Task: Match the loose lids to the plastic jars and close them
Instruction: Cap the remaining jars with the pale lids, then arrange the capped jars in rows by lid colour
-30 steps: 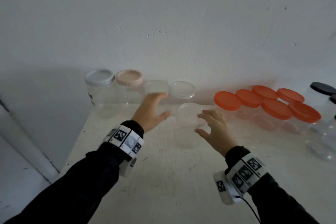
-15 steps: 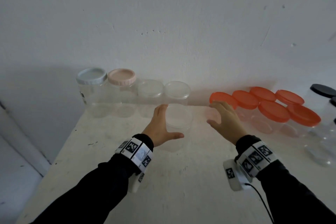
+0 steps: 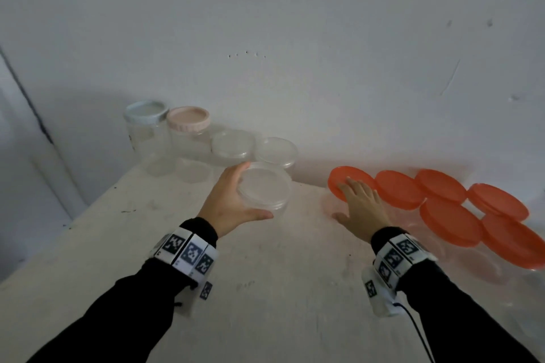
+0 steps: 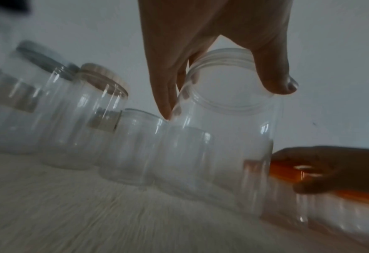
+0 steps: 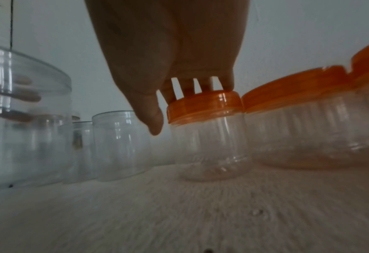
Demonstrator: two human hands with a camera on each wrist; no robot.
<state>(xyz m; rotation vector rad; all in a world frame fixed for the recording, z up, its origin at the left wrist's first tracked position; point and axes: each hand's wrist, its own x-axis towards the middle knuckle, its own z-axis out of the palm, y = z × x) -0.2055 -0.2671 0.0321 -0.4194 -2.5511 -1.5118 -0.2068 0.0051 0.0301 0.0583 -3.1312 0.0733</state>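
Two hands at work near the table's (image 3: 265, 289) back edge — left hand (image 3: 227, 209) curls round the clear-lidded jar (image 3: 264, 191), upright; right hand (image 3: 361, 209) lies flat, fingers straight, on the nearest orange lid (image 3: 345, 181), leftmost of that cluster. Orange jar sits directly under the right palm — nearer that hand; a downward wrap likely comes next.

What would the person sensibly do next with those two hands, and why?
Probably close the right hand on the orange lid it rests on and test it. The left hand grips a clear jar by its clear lid; the orange-lidded jar stands unheld.
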